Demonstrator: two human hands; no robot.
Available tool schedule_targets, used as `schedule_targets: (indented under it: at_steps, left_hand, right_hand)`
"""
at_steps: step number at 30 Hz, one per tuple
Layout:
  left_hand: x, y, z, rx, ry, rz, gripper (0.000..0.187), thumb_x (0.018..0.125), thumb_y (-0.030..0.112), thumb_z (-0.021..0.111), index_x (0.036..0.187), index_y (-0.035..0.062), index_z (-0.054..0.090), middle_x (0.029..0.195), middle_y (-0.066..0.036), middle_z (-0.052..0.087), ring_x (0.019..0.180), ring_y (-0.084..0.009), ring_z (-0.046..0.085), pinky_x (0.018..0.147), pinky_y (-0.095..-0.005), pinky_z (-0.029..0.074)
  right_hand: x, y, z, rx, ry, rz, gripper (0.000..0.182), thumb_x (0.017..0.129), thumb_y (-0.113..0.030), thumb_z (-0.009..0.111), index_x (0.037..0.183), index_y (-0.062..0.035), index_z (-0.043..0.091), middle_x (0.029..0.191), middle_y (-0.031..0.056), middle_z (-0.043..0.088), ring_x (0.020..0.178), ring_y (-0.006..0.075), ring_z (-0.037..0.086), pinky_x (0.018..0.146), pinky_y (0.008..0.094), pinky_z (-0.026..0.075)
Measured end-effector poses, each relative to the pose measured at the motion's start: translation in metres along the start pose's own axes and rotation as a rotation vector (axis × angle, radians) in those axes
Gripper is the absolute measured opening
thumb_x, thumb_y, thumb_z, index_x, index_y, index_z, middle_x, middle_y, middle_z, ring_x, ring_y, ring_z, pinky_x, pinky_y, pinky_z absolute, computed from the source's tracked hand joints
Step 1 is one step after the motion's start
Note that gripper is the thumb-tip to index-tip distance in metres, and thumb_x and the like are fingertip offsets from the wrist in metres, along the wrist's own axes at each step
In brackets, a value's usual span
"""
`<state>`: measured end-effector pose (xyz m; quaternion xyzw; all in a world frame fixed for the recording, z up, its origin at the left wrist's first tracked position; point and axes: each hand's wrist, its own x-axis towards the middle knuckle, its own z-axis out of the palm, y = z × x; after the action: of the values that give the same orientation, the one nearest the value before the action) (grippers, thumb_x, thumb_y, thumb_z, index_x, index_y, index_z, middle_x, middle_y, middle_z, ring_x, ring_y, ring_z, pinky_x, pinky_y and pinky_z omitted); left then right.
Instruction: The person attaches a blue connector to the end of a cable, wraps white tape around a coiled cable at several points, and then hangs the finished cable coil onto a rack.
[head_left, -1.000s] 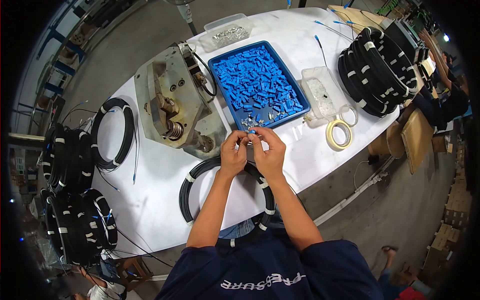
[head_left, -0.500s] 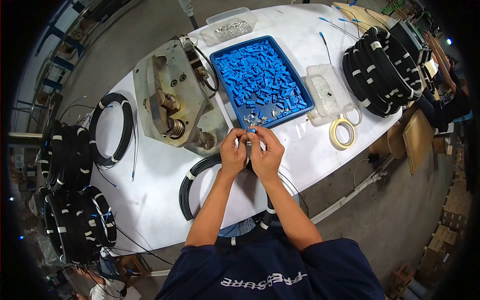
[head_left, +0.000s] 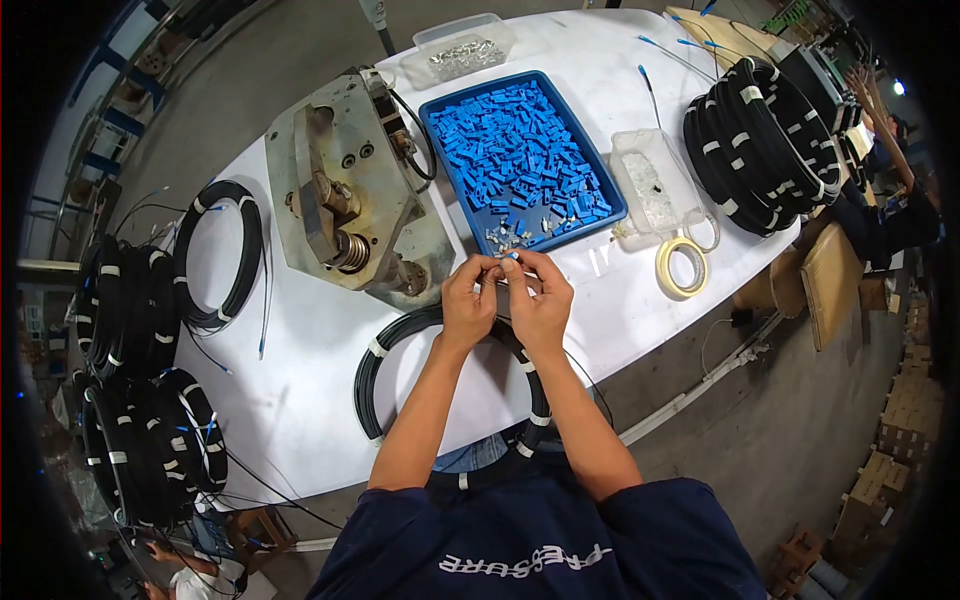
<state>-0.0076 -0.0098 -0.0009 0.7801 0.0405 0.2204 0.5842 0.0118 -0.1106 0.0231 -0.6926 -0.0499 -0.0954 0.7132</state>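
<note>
My left hand (head_left: 468,302) and my right hand (head_left: 539,300) meet fingertip to fingertip at the front edge of the blue tray (head_left: 600,230). Between their pinched fingers is a small blue connector (head_left: 512,256), largely covered by the fingertips. Fingers of both hands are closed around it; finer detail is too small to make out. Many loose blue connector housings (head_left: 520,140) fill the tray, with small pale pieces (head_left: 510,236) in its near corner. Under my wrists lies a coil of black cable (head_left: 372,372) bound with white tape, reaching over the table edge to my lap.
A heavy metal press (head_left: 345,200) stands left of the tray. Clear boxes (head_left: 650,195) of small parts and a tape roll (head_left: 682,267) sit around it. Coiled black cables (head_left: 760,150) are stacked right, others (head_left: 130,310) left. Other people are at both sides.
My fingertips have shifted slightly on the blue connector, and less of its blue body shows now. Both hands stay in nearly the same place before the tray.
</note>
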Motion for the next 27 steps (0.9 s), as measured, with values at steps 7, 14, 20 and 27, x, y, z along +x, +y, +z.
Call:
schedule_targets:
  at_steps: [7, 14, 20, 27]
  left_hand:
    - [0.000, 0.000, 0.001, 0.011, -0.018, 0.001, 0.005, 0.090, -0.001, 0.060, 0.094, -0.0006, 0.063, 0.082, -0.013, 0.069, 0.074, -0.0206, 0.068, 0.066, -0.0308, 0.052]
    - [0.002, 0.004, 0.000, -0.042, -0.090, -0.098, 0.017, 0.088, 0.010, 0.071, 0.102, 0.0015, 0.069, 0.089, -0.009, 0.072, 0.083, -0.0144, 0.066, 0.077, -0.0290, 0.051]
    - [0.001, 0.008, -0.001, -0.136, -0.164, -0.097, 0.024, 0.086, 0.013, 0.075, 0.107, 0.0012, 0.070, 0.093, -0.006, 0.074, 0.089, -0.0124, 0.064, 0.085, -0.0285, 0.049]
    - [-0.002, 0.001, -0.002, -0.308, -0.163, -0.152, 0.020, 0.095, 0.012, 0.065, 0.108, -0.0019, 0.069, 0.089, -0.009, 0.073, 0.079, -0.0113, 0.064, 0.076, -0.0246, 0.050]
  right_hand:
    - [0.006, -0.003, -0.013, -0.271, -0.095, -0.227, 0.017, 0.092, -0.011, 0.068, 0.101, 0.0039, 0.068, 0.091, 0.0078, 0.068, 0.082, 0.0125, 0.065, 0.073, 0.0259, 0.053]
    - [0.013, 0.011, -0.030, 0.528, -0.003, 0.558, 0.021, 0.092, -0.016, 0.068, 0.103, 0.0030, 0.067, 0.087, 0.0052, 0.067, 0.070, 0.0101, 0.059, 0.062, 0.0226, 0.045]
    - [0.021, 0.012, -0.048, 0.786, -0.001, 0.778, 0.020, 0.094, -0.022, 0.065, 0.102, -0.0032, 0.066, 0.086, 0.0041, 0.063, 0.070, 0.0107, 0.054, 0.068, 0.0263, 0.045]
    - [0.021, -0.001, -0.043, 0.822, 0.014, 0.795, 0.019, 0.094, -0.019, 0.065, 0.108, -0.0059, 0.062, 0.089, 0.0041, 0.062, 0.068, 0.0113, 0.055, 0.069, 0.0267, 0.047]
